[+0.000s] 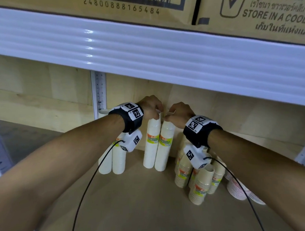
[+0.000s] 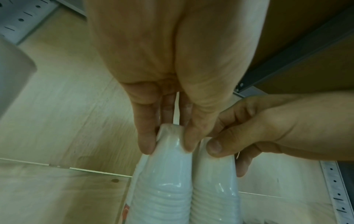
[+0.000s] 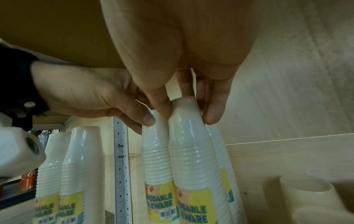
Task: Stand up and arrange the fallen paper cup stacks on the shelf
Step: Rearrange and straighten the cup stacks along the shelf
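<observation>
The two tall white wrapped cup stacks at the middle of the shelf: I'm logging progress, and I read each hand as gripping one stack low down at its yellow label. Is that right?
Not quite. The left hand and right hand each pinch one tall white wrapped cup stack at its very top, not at the yellow label lower down. The right wrist view shows the fingertips on the top cups.

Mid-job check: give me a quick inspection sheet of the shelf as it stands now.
Surface: wooden shelf, bare at front.
Job's things: two white cup stacks upright, side by side; another white pair upright at left.
Clutter: beige cup stacks bunched at right.
Hands: left hand and right hand each pinch a stack top.
Cables: black wires from wrist cameras.
Surroundings: cardboard boxes above.
</observation>
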